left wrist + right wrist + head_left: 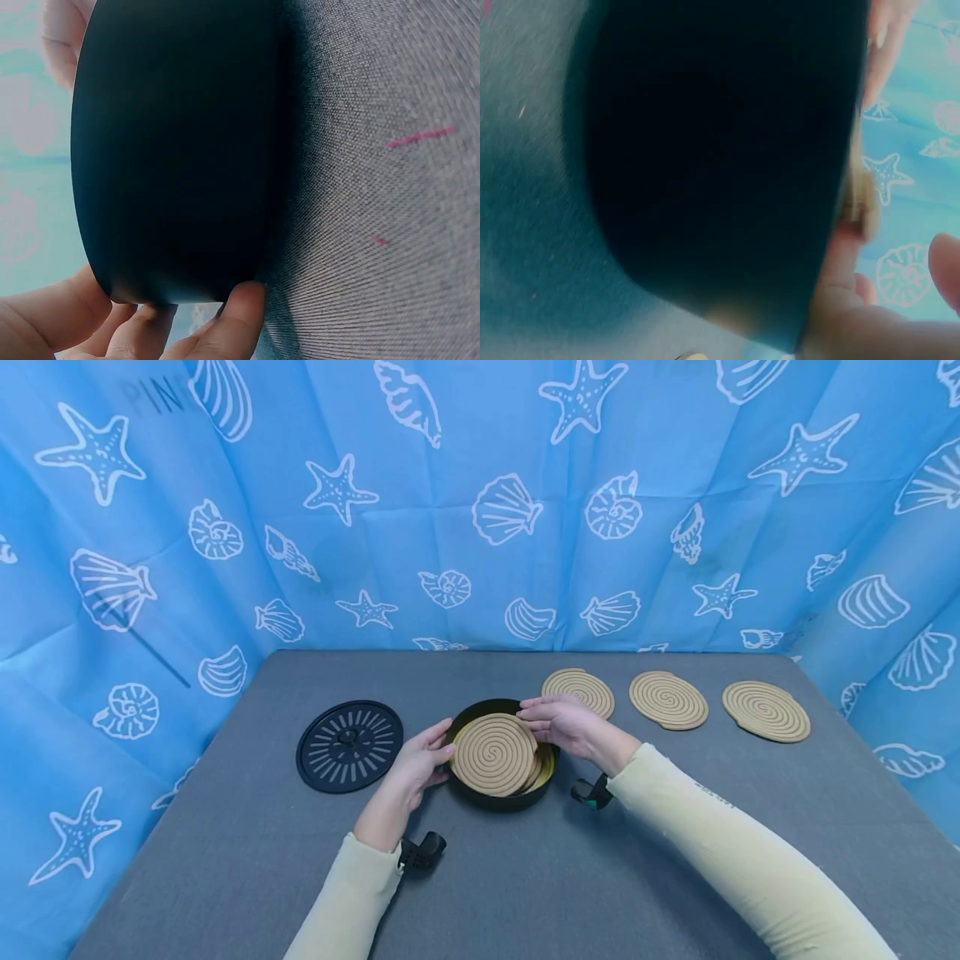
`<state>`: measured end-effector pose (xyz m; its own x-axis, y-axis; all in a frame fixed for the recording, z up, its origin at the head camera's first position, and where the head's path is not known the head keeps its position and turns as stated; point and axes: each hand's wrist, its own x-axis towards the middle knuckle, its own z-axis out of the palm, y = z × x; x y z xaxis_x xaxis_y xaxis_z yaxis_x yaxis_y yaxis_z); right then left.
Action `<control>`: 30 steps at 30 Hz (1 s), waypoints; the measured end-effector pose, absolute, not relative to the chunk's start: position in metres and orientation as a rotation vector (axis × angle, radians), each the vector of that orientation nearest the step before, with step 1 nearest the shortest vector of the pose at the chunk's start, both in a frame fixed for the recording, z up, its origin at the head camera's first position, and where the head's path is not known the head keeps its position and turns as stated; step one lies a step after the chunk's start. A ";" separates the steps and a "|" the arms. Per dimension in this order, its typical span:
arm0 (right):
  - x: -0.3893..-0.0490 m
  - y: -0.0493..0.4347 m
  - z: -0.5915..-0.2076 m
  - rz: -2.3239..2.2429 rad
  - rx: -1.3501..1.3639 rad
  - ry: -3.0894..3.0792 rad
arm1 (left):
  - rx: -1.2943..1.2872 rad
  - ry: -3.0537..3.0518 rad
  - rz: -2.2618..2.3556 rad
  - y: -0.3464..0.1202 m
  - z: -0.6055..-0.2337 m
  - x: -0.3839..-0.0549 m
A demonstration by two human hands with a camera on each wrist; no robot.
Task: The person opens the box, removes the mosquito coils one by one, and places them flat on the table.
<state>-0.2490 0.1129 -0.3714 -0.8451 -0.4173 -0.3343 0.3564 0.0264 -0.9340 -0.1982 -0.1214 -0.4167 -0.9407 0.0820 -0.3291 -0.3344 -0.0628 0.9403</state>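
Observation:
A round black tin (501, 803) stands on the table with tan mosquito coils inside. The top coil (493, 754) lies tilted across it, over another coil and a yellowish inner surface. My left hand (412, 767) grips the tin's left side, thumb at the rim and fingers along the outer wall, as the left wrist view shows. At the tin's upper right, my right hand (566, 727) reaches over the rim with fingers fairly straight. In the right wrist view a fingertip touches the edge of a coil (860, 202), while the thumb (946, 266) stands apart.
A slotted black lid (349, 747) with a small central knob lies left of the tin. Three loose coils lie to the right: a near one (579, 691), a middle one (667, 700) and a far one (766, 711). A blue shell-print curtain (450, 527) surrounds the grey table (525, 893).

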 end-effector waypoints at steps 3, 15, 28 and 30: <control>-0.248 0.111 -0.371 -1.859 -0.058 1.798 | -0.272 1.930 2.083 -0.122 -0.416 -0.198; -0.238 0.103 -0.383 -1.913 -0.015 1.735 | -0.294 1.924 2.097 -0.117 -0.416 -0.198; -0.231 0.105 -0.384 -1.885 -0.108 1.696 | -0.282 1.958 2.085 -0.120 -0.415 -0.197; -0.230 0.106 -0.384 -1.893 -0.104 1.698 | -0.284 1.953 2.087 -0.120 -0.415 -0.197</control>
